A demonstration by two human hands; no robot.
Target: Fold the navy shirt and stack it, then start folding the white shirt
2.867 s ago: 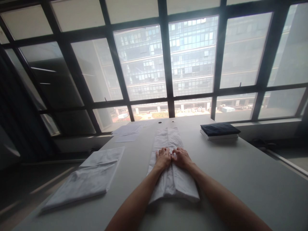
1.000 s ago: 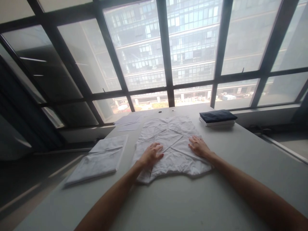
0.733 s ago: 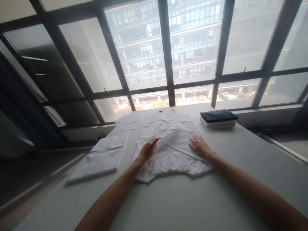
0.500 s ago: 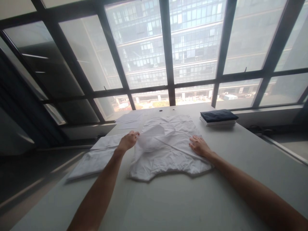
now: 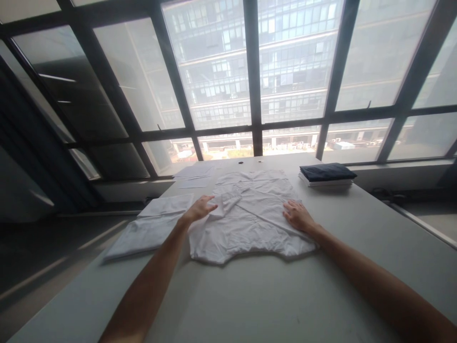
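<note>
A white shirt lies spread and creased on the grey table in front of me. My left hand is at the shirt's left edge, its fingers pinching a folded-over flap of the sleeve. Flat on the shirt's right side rests my right hand, fingers spread and pressing the cloth down.
A folded white garment lies at the table's left edge. A dark folded garment on a white one sits at the back right. Loose papers lie at the back left. Large windows stand behind the table.
The shirt, earlier folded into a narrow strip, is spread wide. My left hand lifted a flap from the middle and carried it out to the left edge. My right hand stayed put.
</note>
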